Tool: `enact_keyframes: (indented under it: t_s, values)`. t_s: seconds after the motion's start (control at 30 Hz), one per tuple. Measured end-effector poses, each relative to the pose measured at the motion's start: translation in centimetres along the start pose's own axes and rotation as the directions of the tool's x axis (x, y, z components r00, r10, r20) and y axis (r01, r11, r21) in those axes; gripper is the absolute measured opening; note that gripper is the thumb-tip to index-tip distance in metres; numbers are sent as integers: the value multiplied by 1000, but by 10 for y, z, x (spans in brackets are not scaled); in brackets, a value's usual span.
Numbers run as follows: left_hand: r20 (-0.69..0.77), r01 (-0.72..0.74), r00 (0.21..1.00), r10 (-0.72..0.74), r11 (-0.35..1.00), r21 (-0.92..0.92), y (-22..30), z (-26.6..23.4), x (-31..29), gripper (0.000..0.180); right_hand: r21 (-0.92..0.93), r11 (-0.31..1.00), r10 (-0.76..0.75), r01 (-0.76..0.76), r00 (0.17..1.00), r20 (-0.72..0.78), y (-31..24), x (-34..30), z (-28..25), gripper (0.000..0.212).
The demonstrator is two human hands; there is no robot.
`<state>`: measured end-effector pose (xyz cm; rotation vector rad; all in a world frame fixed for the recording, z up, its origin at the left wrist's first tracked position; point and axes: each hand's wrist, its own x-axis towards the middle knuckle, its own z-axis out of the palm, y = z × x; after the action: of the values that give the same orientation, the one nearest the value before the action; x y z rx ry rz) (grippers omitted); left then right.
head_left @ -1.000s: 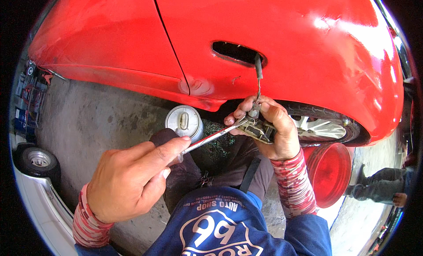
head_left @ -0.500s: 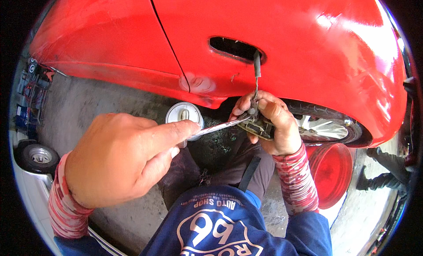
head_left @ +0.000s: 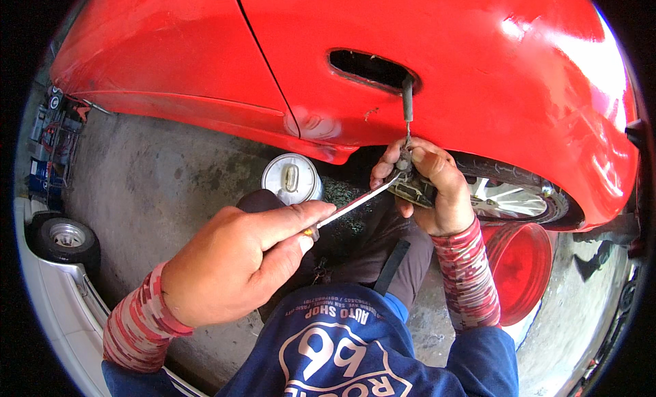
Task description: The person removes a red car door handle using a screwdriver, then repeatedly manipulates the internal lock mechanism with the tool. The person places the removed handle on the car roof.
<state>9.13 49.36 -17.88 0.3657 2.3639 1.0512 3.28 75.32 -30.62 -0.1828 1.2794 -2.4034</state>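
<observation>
My left hand (head_left: 236,257) is closed around the handle of a screwdriver (head_left: 352,209), whose bright shaft slants up to the right. Its tip meets a small grimy lamp-like housing (head_left: 413,190) gripped in the fingers of my right hand (head_left: 441,185). From that housing a wire in a grey sleeve (head_left: 408,104) runs up into an oval hole (head_left: 369,67) in the red car body panel (head_left: 478,69). Much of the housing is hidden by my right fingers, and the screwdriver's handle mostly by my left hand.
Below the panel a silver-lidded can (head_left: 292,178) stands on the concrete floor (head_left: 171,158). A car wheel (head_left: 509,199) is just right of my right hand, with a red basin (head_left: 523,274) beneath it. Another wheel (head_left: 65,238) and a white car (head_left: 68,315) are at the left.
My left hand has shifted right and down, and the screwdriver's shaft now tilts more steeply. My right hand still holds the housing. The whole view has moved slightly.
</observation>
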Motion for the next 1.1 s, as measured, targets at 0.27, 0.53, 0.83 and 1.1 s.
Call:
enact_keyframes:
  t_s: [0.27, 0.53, 0.83, 1.1]
  values:
    - [-46, -84, 996, 80, 992, -95, -5, 10, 0, 39, -10, 1000, 25, -25, 998, -52, 0, 1, 0, 42]
    - [-130, -124, 985, 116, 991, -51, -9, 26, -3, 40, 74, 997, -14, 18, 998, -59, 5, 0, 1, 40]
    - [-80, -217, 955, 285, 859, 464, 13, -7, -5, 38, 32, 999, 5, -4, 1000, -21, 5, 1, 4, 40]
    - [-89, -175, 972, 218, 921, 347, 19, 0, 7, 36, 49, 999, -16, 18, 999, -30, 3, 2, -4, 39]
